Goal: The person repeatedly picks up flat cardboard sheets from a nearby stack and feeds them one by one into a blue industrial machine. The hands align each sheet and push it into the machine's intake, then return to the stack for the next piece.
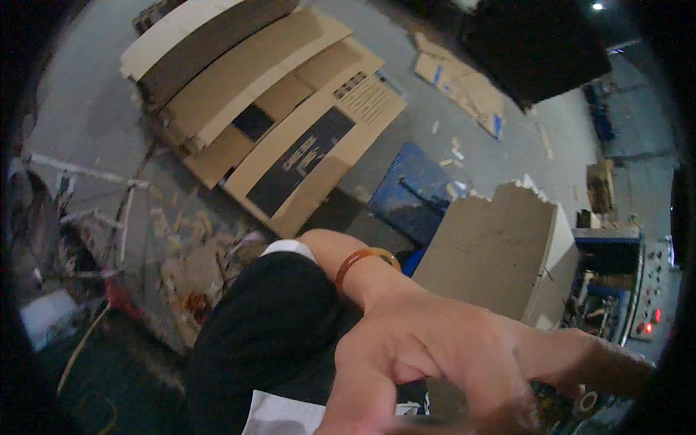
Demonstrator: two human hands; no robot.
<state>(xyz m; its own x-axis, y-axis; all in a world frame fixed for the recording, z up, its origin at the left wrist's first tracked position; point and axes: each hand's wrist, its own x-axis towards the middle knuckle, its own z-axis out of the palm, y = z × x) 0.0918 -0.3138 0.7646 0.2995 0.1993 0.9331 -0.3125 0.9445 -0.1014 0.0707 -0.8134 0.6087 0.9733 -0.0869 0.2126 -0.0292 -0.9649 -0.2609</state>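
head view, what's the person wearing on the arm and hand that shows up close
One hand fills the lower frame; which hand it is cannot be told. It is bare, with no glove. An orange-brown bangle circles the wrist. Beside the wrist lies a black sleeve with a white cuff.

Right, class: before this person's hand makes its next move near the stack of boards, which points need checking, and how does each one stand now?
1. Left hand free of load: ok, fingers spread, nothing held.
2. Right hand in sight: not ok, out of view.
3. Orange bangle clear of snags: cannot tell; it sits on the wrist near the stack of boards.
4. Stack edges even: not ok, the top edge is ragged.
5. Footing free of litter: not ok, cardboard sheets and scraps lie on the floor.
6. Control panel state: cannot tell; red lights glow, the rest is blurred.
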